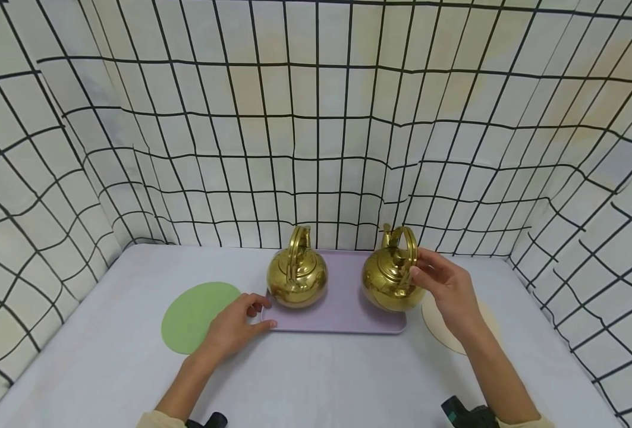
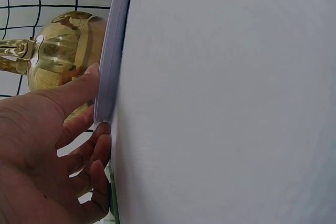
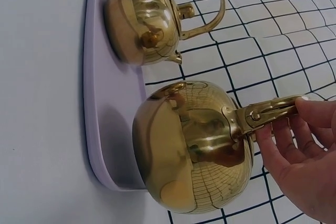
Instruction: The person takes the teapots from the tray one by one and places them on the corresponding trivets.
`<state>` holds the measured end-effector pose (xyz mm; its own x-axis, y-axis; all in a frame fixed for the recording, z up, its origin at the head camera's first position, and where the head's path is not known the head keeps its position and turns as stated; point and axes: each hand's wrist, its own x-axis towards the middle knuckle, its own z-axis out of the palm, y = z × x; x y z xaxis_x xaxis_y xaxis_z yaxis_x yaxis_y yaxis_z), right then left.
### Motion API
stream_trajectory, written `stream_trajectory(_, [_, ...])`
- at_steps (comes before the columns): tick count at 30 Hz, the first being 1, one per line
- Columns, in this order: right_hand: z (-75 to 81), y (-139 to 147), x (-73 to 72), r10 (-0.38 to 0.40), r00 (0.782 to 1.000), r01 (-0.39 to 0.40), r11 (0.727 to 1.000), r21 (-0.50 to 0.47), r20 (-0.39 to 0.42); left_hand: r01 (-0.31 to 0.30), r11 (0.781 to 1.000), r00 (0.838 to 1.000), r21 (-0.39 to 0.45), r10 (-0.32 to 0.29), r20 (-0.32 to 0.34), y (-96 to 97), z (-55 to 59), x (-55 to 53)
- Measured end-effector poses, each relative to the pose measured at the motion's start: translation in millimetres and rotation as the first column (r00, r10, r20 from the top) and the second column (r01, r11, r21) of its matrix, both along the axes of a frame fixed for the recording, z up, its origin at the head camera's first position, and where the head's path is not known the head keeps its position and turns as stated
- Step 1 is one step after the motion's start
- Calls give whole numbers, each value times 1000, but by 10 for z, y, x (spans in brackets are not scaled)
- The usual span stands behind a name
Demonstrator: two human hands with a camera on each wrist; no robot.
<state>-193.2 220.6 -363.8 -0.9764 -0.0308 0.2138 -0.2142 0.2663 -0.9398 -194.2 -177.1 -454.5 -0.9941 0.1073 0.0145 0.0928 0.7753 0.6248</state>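
Observation:
A brass kettle [image 1: 393, 279] hangs by its handle from my right hand [image 1: 449, 291], whose thumb and fingers grip the handle. It is over the right end of a lilac tray [image 1: 342, 321], and in the right wrist view its shadow falls on the tray. A second brass kettle [image 1: 296, 279] stands on the tray's left part, handle upright. At the tray's front left corner, my left hand [image 1: 235, 327] holds the edge between thumb and fingers. In the left wrist view the thumb lies along the rim while the other fingers curl below the corner.
A green round mat [image 1: 192, 318] lies left of the tray, partly behind the left hand. On the right, a cream round mat [image 1: 441, 327] is partly covered by the right hand and forearm. White walls with black wire grid [image 1: 316, 137] enclose the table's back and sides.

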Motion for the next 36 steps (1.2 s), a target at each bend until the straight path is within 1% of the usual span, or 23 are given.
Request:
stream_trajectory(11, [3, 108, 49, 13, 999, -13, 1000, 22, -29, 8, 1000, 1000, 2, -8, 7, -2, 2, -15])
stream_trajectory(18, [-18, 207, 67, 17, 998, -14, 999, 42, -57, 5, 1000, 1000, 4, -5, 10, 3, 5, -17])
stream_trajectory(22, [-24, 247, 70, 23, 998, -20, 999, 38, -66, 2, 1000, 1000, 5, -2, 13, 8, 11, -12])
stream_trajectory(36, [-7, 354, 131, 0, 998, 2, 999, 36, -69, 0, 1000, 1000, 4, 0, 17, 1, 10, -7])
